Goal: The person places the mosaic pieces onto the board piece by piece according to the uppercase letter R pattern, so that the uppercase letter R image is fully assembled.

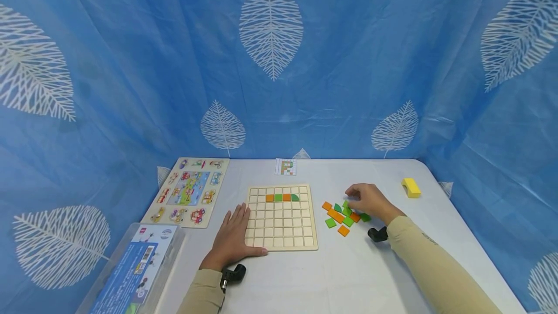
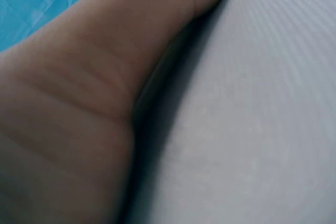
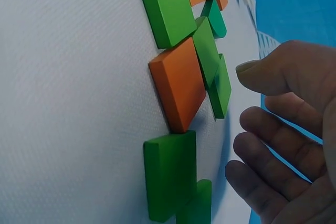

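Observation:
A square wooden grid board (image 1: 281, 231) lies on the table. In its upper part sits a short row: an orange tile (image 1: 270, 198), a green tile (image 1: 278, 197), another orange tile and a dark green quarter-round piece (image 1: 295, 197). My left hand (image 1: 233, 236) rests along the board's left edge, fingers straight, thumb stretched beside the near corner. Right of the board lies a loose cluster of orange and green tiles (image 1: 331, 223). My right hand (image 1: 369, 200) hovers at its far right side. In the right wrist view, the thumb and loosely bent fingers (image 3: 273, 135) stand apart, with no tile between them.
A small pattern card (image 1: 286, 166) lies beyond the board. At the left are a vehicle puzzle board (image 1: 209, 166) and a clear plastic box (image 1: 167, 260) with a printed sheet. A yellow arched block (image 1: 411, 188) stands at the far right. Blue leaf-patterned cloth (image 1: 331, 86) hangs around the table.

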Action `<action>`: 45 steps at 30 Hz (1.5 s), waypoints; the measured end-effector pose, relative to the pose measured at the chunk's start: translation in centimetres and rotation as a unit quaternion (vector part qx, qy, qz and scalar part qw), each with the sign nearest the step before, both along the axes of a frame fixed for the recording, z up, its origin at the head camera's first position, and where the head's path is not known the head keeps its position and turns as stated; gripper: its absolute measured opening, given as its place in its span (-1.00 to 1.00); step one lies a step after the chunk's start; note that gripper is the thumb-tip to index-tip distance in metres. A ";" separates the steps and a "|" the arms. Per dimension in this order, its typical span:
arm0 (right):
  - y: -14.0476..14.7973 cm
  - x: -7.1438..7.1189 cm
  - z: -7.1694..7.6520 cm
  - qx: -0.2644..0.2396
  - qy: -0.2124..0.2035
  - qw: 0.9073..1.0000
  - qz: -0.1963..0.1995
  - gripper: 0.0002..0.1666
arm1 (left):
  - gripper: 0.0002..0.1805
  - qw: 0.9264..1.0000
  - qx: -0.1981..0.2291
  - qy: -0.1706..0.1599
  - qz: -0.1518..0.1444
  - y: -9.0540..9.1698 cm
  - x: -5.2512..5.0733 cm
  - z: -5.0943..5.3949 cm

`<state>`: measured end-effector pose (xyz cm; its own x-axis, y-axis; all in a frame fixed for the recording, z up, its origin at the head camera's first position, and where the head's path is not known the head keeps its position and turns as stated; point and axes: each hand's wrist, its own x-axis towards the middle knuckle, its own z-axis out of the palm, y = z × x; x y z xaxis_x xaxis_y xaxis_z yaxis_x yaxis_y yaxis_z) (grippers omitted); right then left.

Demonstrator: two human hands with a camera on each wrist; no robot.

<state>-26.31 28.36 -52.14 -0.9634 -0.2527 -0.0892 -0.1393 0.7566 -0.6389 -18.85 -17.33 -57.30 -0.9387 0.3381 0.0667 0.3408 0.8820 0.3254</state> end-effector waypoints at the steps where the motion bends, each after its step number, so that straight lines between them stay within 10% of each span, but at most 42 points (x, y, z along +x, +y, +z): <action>1: 0.0 0.0 0.0 -0.001 0.000 1.000 -0.002 -0.61 | 0.65 1.000 -0.001 -0.001 0.001 0.0 0.0 0.0; 45: -0.2 0.1 -0.3 0.025 -0.011 0.999 0.024 -0.61 | 0.63 1.000 0.004 0.020 -0.003 -0.1 0.0 -0.5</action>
